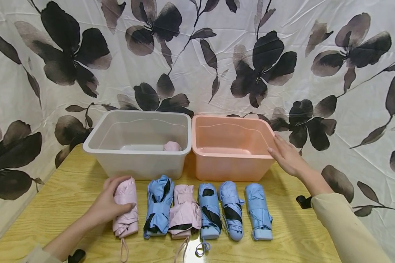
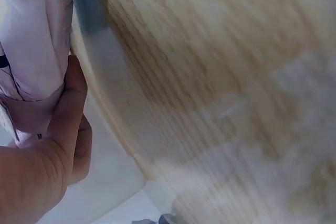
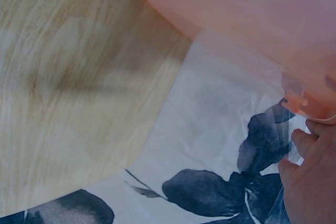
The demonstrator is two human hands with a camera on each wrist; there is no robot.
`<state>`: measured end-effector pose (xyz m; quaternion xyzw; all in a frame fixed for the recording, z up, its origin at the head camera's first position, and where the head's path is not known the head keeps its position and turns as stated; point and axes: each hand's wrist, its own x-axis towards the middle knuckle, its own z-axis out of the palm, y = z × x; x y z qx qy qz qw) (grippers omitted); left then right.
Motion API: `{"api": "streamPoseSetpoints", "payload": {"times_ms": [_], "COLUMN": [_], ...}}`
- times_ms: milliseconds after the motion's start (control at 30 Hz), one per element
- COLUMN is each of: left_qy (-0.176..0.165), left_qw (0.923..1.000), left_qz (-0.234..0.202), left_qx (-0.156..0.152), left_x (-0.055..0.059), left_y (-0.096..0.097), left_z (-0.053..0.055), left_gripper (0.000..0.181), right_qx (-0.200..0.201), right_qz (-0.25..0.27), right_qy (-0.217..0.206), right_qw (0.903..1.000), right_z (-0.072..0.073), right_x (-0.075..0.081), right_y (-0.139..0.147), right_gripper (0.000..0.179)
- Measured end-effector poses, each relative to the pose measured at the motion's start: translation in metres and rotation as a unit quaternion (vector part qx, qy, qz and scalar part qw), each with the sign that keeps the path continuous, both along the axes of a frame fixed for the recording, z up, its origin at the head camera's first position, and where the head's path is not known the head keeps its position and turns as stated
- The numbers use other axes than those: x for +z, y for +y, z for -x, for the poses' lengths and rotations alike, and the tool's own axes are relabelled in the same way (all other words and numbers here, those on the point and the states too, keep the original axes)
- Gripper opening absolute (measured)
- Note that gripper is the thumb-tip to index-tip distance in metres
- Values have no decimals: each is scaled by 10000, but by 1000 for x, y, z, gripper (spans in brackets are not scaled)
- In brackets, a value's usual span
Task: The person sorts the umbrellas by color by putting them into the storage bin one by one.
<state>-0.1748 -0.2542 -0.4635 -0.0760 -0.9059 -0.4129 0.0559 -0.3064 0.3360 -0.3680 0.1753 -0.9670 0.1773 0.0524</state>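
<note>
My left hand point(image 1: 106, 205) grips a folded pink umbrella point(image 1: 126, 208) at the left end of a row on the table, thumb on its near side and fingers over its far end. In the left wrist view the fingers point(image 2: 73, 95) curl round the pink fabric point(image 2: 37, 40). At the right, my right hand point(image 1: 288, 155) touches the rim of an orange bin point(image 1: 233, 168) with extended fingers. The right wrist view shows this hand point(image 3: 312, 166) at the bin's edge. Inside the grey-white bin point(image 1: 141, 164) lies a pink rolled item point(image 1: 172, 146), mostly hidden by the wall.
Right of the held umbrella lie another pink umbrella point(image 1: 185, 213) and several blue ones, such as the nearest blue umbrella point(image 1: 159, 208) and the rightmost blue umbrella point(image 1: 258, 210). Both bins stand side by side behind the row. Floral cloth point(image 1: 204, 73) hangs behind the wooden table point(image 1: 79, 175).
</note>
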Motion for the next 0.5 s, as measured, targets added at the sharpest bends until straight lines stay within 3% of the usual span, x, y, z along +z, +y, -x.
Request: {"api": "streamPoseSetpoints", "payload": {"times_ms": [233, 500], "left_qy": [242, 888], "left_qw": [9990, 9931], "left_qz": [-328, -687], "left_qx": [199, 345], "left_x": [8, 24], "left_y": [-1, 5], "left_z": [-8, -12], "left_gripper": [91, 92], "right_qx": [-35, -61], "right_qz": [0, -12], "right_qy": [-17, -60], "right_qw": [10000, 10000], "right_z": [0, 1], "right_x": [0, -1], "right_y": [0, 0], "right_gripper": [74, 75]}}
